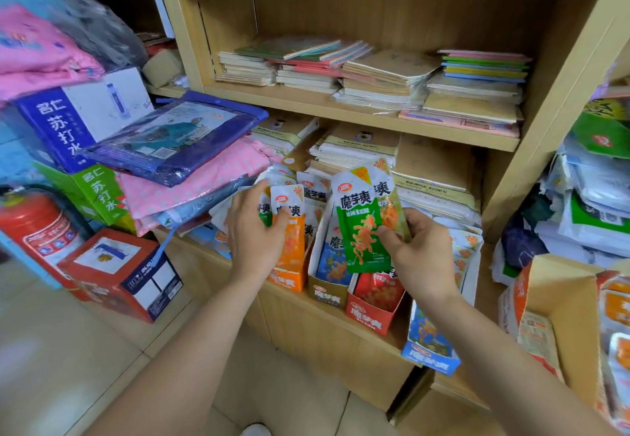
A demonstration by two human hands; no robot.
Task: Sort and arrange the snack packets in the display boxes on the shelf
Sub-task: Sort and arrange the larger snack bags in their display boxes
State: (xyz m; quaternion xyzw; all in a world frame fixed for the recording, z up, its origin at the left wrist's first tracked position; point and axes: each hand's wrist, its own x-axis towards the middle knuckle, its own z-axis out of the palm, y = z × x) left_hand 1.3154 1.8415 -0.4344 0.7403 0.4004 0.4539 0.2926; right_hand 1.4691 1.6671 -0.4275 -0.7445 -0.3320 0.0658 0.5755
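Pinching, right hand (419, 251): thumb and fingers hold green packet (363, 227) up over brown display box (329, 294)
Left hand (254, 231): grips orange packet (289, 227) standing in orange display box (289, 280)
Shelf (324, 333): red box (370, 316), blue box (429, 357) in the same front row

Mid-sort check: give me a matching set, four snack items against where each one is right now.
Items:
1 green packet
2 orange packet
3 red display box
4 blue display box

Places:
A rightmost in the front row
B pinched in the right hand
C between the brown display box and the blue one
D gripped by the left hand

Pairs: 1-B; 2-D; 3-C; 4-A
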